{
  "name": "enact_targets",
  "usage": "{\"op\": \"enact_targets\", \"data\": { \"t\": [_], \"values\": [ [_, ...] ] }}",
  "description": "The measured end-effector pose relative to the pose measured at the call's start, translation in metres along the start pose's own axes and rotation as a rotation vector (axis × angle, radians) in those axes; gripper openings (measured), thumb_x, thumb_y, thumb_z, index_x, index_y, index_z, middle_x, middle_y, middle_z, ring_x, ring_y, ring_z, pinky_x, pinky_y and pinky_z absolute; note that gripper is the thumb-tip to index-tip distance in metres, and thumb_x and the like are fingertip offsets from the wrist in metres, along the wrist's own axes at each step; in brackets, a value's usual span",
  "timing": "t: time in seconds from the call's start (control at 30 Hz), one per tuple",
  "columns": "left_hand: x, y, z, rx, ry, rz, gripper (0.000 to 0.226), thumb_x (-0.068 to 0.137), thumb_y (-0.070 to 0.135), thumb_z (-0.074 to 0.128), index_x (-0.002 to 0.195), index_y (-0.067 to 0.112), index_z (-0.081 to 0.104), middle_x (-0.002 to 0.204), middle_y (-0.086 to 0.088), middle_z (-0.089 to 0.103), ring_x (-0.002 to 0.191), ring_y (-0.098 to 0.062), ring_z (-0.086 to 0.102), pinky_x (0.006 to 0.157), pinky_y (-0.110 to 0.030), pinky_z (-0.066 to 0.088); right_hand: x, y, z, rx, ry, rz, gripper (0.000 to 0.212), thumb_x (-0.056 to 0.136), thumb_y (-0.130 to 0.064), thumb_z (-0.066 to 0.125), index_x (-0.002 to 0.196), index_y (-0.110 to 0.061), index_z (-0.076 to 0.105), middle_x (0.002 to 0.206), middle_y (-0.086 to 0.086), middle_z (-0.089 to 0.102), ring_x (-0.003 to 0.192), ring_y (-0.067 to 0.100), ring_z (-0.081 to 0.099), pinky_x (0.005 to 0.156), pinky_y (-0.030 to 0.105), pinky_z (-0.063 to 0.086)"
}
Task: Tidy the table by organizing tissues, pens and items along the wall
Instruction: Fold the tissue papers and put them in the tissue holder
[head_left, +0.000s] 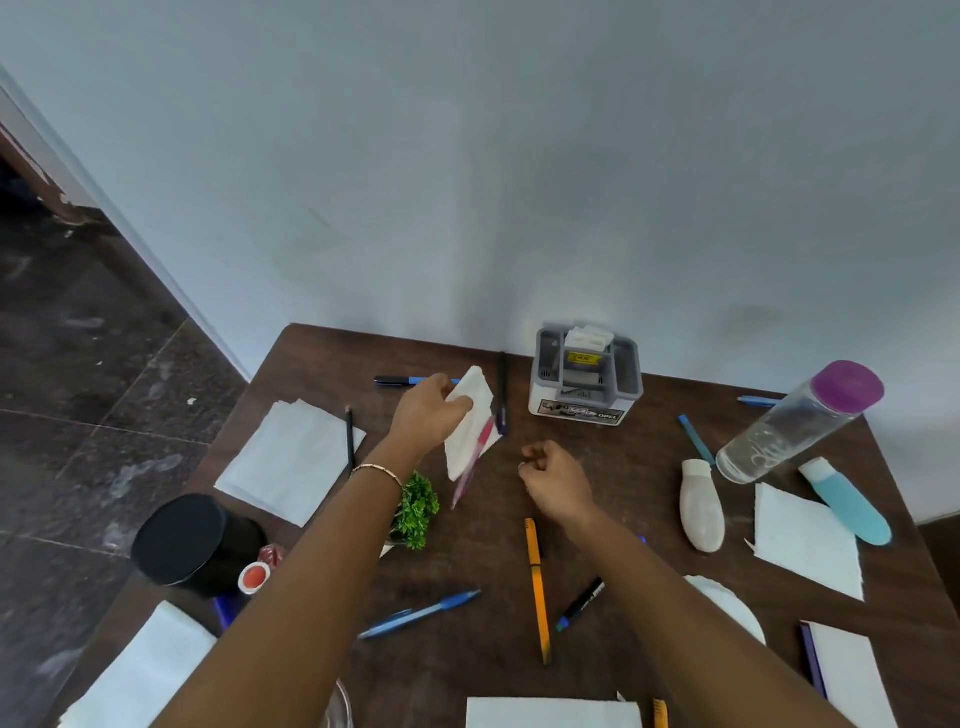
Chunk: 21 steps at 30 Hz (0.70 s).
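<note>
Far left on the worktop (322, 566): black cylindrical tub (179, 538), loose tissue stack (291, 462), and a pencil (349, 441) at the stack's right edge. A small green plant (415, 506) sits partly under the left forearm.

Left hand (426, 410) is raised over the rear middle of the worktop. Its fingers (460, 404) are clamped on a folded white tissue (470, 421), which hangs off the surface and is not yet stowed. A pink pen (470, 467) overlaps the tissue's lower edge. It's blurred, so I can't tell if it's held with the tissue or lying below it. A dark pen (502, 395) lies just behind, near the wall.

Right hand (553, 478) hovers mid-worktop, apart from the tissue, with fingers curled together and nothing visible in them.

The grey desk organizer (584, 376) stands against the wall, right of the tissue, with tissues already in its rear slot.

Step in hand, judged: gathering tissues, this one in transit.

The next move calls for carrying it right and back to the organizer and dropping it into the tissue slot without knocking the organizer. If the pink pen is riding along, it needs separating first.

Still loose: blue pen (421, 613), orange pen (537, 587), marker (582, 603). Further right are a white squeeze bottle (701, 512), a clear water bottle with purple lid (795, 421), a teal tube (847, 501) and another tissue (808, 540). The task looks early.
</note>
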<state>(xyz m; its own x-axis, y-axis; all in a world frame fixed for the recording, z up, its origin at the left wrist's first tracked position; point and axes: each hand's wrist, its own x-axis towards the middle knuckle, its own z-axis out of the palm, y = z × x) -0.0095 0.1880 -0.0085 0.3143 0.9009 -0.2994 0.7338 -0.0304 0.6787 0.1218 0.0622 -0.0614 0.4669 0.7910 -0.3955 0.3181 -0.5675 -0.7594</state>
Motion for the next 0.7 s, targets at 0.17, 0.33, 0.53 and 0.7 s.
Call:
{"op": "enact_targets", "data": {
  "t": [0.17, 0.33, 0.53, 0.7],
  "values": [
    [-0.025, 0.019, -0.020, -0.248, 0.023, 0.003, 0.019, 0.088, 0.024, 0.056, 0.081, 0.011, 0.043, 0.080, -0.006, 0.051, 0.074, -0.021, 0.049, 0.059, -0.029, 0.036, -0.016, -0.006, -0.005, 0.178, 0.003, 0.027, 0.019, 0.089, -0.019, 0.058, 0.108, -0.019, 0.058, 0.105, 0.000, 0.063, 0.096, 0.019, 0.062, 0.085, 0.037, 0.052],
    [-0.076, 0.036, -0.029, -0.922, -0.149, -0.130, 0.019, 0.094, 0.017, 0.053, 0.112, 0.010, 0.054, 0.103, -0.010, 0.064, 0.092, -0.021, 0.061, 0.074, -0.034, 0.052, -0.050, -0.030, -0.020, 0.603, -0.108, 0.027, 0.022, 0.096, -0.028, 0.053, 0.115, -0.018, 0.058, 0.106, -0.001, 0.064, 0.099, 0.012, 0.061, 0.077, 0.025, 0.048],
    [-0.126, 0.026, -0.007, -1.299, -0.241, -0.291, 0.019, 0.093, 0.012, 0.056, 0.111, 0.009, 0.053, 0.112, -0.016, 0.064, 0.106, -0.032, 0.061, 0.086, -0.044, 0.054, -0.090, -0.037, -0.037, 0.850, 0.078, -0.036, 0.020, 0.095, -0.032, 0.056, 0.108, -0.019, 0.063, 0.105, -0.003, 0.069, 0.099, 0.013, 0.064, 0.083, 0.031, 0.054],
    [-0.148, 0.007, 0.014, -1.459, -0.250, -0.350, 0.032, 0.090, 0.015, 0.059, 0.120, 0.008, 0.054, 0.119, -0.017, 0.063, 0.108, -0.033, 0.062, 0.070, -0.038, 0.061, -0.107, -0.030, -0.042, 0.709, 0.167, -0.114, 0.016, 0.089, -0.020, 0.066, 0.103, -0.027, 0.060, 0.103, -0.008, 0.067, 0.095, 0.009, 0.065, 0.076, 0.026, 0.055]
  ]
}}
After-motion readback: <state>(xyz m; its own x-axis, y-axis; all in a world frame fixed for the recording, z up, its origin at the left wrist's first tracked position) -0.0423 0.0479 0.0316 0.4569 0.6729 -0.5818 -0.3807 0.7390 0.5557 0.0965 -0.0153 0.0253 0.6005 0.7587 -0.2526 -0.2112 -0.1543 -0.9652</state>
